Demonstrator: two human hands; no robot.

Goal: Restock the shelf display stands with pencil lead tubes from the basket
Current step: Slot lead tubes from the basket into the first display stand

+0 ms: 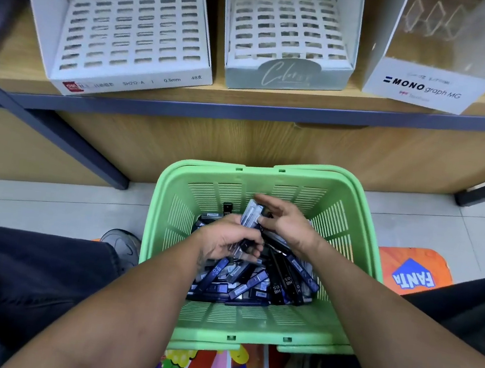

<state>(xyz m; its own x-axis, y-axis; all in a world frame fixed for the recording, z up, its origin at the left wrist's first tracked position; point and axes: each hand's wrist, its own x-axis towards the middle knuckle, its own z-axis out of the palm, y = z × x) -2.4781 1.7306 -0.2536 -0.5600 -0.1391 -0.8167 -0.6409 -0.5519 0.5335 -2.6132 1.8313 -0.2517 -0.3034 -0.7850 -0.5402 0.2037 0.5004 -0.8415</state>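
Note:
A green plastic basket (348, 226) stands on the floor below the shelf, holding several dark blue and black pencil lead tubes (281, 282) marked HB 0.5. Both hands are inside it. My left hand (226, 239) grips a small bunch of tubes (249, 218) that sticks up between the hands. My right hand (286, 223) touches the top of that bunch with fingers stretched out. On the shelf above stand a white slotted display stand (131, 35) on the left and a second slotted stand (288, 34) in the middle; I see no tubes in their slots.
A MONO graph display box (428, 81) stands at the shelf's right. The wooden shelf has a dark blue front edge (243, 110) and a slanted frame leg (59, 138). An orange Fanta mat (412, 273) lies under the basket. My knees flank it, a shoe (122, 245) at left.

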